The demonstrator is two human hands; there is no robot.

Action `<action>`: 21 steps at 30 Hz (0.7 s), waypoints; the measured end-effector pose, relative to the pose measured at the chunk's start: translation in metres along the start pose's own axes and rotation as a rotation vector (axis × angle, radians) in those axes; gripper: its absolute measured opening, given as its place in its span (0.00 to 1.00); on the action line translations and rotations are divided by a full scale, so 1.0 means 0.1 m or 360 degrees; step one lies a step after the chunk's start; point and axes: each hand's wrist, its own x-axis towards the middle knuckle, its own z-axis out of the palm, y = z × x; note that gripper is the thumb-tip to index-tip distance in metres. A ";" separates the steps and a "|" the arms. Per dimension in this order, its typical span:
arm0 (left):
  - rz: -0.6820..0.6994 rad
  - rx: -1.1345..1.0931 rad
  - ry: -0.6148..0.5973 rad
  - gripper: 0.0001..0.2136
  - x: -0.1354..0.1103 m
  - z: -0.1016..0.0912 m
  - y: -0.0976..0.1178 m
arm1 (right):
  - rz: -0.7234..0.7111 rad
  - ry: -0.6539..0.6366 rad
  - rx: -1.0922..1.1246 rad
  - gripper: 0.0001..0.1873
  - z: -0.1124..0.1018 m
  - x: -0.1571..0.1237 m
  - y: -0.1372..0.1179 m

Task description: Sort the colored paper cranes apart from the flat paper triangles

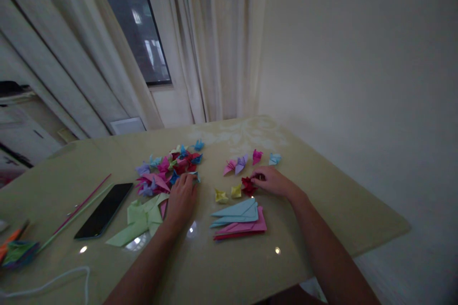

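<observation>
"So, what stood at the far left of the table (339,200)?"

"An orange object (11,242), too blurred to name, beside a green-and-blue bundle (21,252), with a white cable (87,286) nearer the person. Next came a pink stick (86,199) and a pale green one, then a black phone (105,212) lying flat at a slant."

"And right of the phone?"

"A large pale green folded paper (143,217), close to the left forearm. Just beyond it spread a heap of small folded paper figures (163,164) in pink, blue, purple and red."

"Where was the left hand (182,198)?"

"Palm down at the heap's near right edge, its fingers bent, the tips beside a light blue figure (196,176). Whether they gripped anything couldn't be told, since the back of the hand hid it."

"What lay between the two hands?"

"Two yellow figures (221,196) in the middle, with a stack of flat folded papers (236,212), blue over pink and red, nearer the person. Farther off, a pink figure (230,167) and a purple one sat close together."

"And the red figure (247,187)?"

"Just right of the yellow ones, directly left of the right hand (270,181). That hand's thumb and forefinger were pinched together on its right edge."

"Anything beyond?"

"Another pink figure, then a light blue one, both past the right hand's knuckles."
</observation>
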 end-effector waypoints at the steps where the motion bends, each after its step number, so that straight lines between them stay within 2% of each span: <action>1: -0.0016 0.0026 0.0009 0.14 0.01 0.00 -0.01 | 0.0004 0.0004 0.0034 0.10 0.01 0.00 -0.01; 3: -0.0067 0.0081 0.0013 0.15 0.02 -0.01 -0.02 | 0.0036 0.0026 0.0075 0.11 0.01 0.00 -0.03; 6: -0.0090 0.0044 0.0000 0.12 0.04 -0.02 -0.01 | 0.0068 0.0032 0.0117 0.12 0.00 0.00 -0.06; 9: 0.0089 -0.0282 -0.0038 0.10 0.02 -0.06 0.07 | 0.0103 -0.0002 0.0191 0.14 -0.02 -0.01 -0.08; 12: 0.0285 -0.0699 -0.0180 0.13 0.00 -0.09 0.18 | 0.0266 -0.0081 0.0368 0.20 -0.03 -0.03 -0.06; 14: 0.0254 -0.0835 -0.0200 0.15 -0.02 -0.11 0.22 | 0.0402 -0.0128 0.0517 0.27 -0.03 -0.04 -0.04; 16: 0.0145 -0.0829 -0.0144 0.17 -0.03 -0.11 0.21 | 0.0472 -0.0176 0.0653 0.32 -0.02 -0.05 -0.04; 18: 0.0103 -0.0785 -0.0168 0.16 -0.04 -0.10 0.17 | 0.0429 -0.0219 0.0713 0.32 0.00 -0.05 -0.07; 21: 0.0206 -0.0794 -0.0371 0.17 -0.04 -0.07 0.09 | 0.0257 -0.0225 0.0624 0.27 0.02 -0.02 -0.14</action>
